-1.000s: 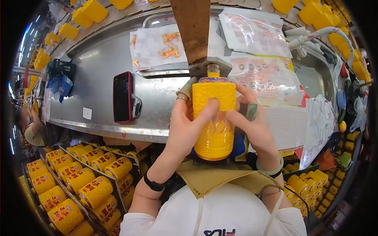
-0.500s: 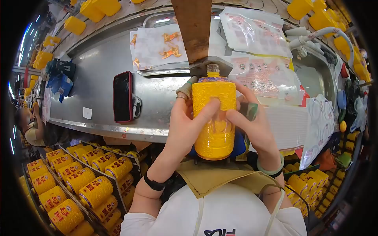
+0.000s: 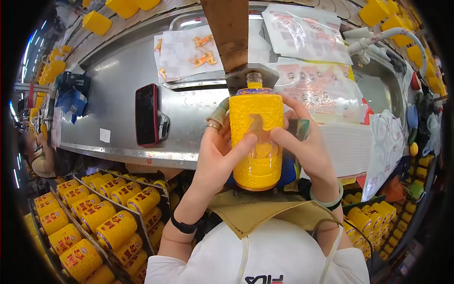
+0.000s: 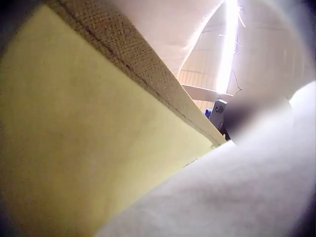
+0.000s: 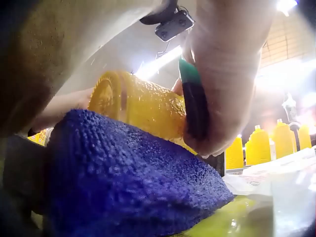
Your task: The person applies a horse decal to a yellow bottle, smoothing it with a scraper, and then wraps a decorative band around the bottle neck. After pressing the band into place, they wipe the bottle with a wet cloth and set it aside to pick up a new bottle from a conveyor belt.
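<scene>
A yellow embossed bottle [image 3: 257, 106] with a clear neck lies base toward the body, its neck at a metal bracket. A horse-shaped patch [image 3: 256, 122] shows on its upper face. My left hand [image 3: 215, 154] grips the left side, thumb on the face, with a cot [image 3: 218, 113] on one finger. From the right, my right hand [image 3: 307, 146] holds the bottle, its thumb beside the patch and a green band [image 3: 302, 126] on a finger. In the right wrist view the bottle [image 5: 148, 101] lies over a blue towel [image 5: 123, 173]. The left wrist view shows mostly apron [image 4: 98, 123].
On the metal table [image 3: 113, 104], a phone [image 3: 146, 116] lies left of the hands. Gold horse decals [image 3: 204, 58] are on white sheets at the back, printed sheets [image 3: 314, 80] to the right. Crates of yellow containers [image 3: 116, 227] stand below left. A brown beam [image 3: 227, 33] rises beyond the bottle.
My left thumb has slid down off the horse-shaped patch toward the bottle's lower half. The right hand keeps its hold. Yellow bottles at the back left have shifted to the right.
</scene>
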The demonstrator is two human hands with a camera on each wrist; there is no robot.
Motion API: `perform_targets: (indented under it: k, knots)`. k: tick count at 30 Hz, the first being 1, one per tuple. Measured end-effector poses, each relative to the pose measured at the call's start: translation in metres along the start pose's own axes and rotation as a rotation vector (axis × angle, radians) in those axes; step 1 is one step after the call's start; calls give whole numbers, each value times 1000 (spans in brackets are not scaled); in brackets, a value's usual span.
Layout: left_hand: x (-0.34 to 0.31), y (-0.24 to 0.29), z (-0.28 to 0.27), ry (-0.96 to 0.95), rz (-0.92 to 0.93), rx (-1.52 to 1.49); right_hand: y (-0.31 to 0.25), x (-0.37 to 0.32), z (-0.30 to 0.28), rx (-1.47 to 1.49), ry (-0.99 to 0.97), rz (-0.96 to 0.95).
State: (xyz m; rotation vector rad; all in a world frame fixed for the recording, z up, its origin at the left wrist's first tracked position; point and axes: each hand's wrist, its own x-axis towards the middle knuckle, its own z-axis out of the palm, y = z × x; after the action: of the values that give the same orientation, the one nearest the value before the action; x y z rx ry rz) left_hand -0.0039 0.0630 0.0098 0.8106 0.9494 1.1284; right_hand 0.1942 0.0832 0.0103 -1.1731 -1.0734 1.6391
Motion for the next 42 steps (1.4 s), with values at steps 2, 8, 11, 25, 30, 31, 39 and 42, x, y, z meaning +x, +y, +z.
perform_targets:
  k: [2,8,11,25,30,31,39,42]
  knots:
    - [0,-1,0,-6,-5,-18,-2,-1,1,32,5,7]
    - [0,-1,3,10,14,-25,1,0,-4,5,-12,7]
    - [0,-1,3,3,22,-20,-1,0,-2,5,-3,14]
    - [0,0,1,5,-9,7,-1,0,-2,3,-1,-7]
    - [-1,0,3,16,4,-21,-1,0,-3,-26,-3,7]
    - [0,0,3,14,0,-17,-2,0,-2,-4,2,7]
    - [0,0,3,-1,13,-19,-2,0,-4,-15,-17,1]
    - [-2,0,2,11,-7,-70,-4,0,-6,84,15,42]
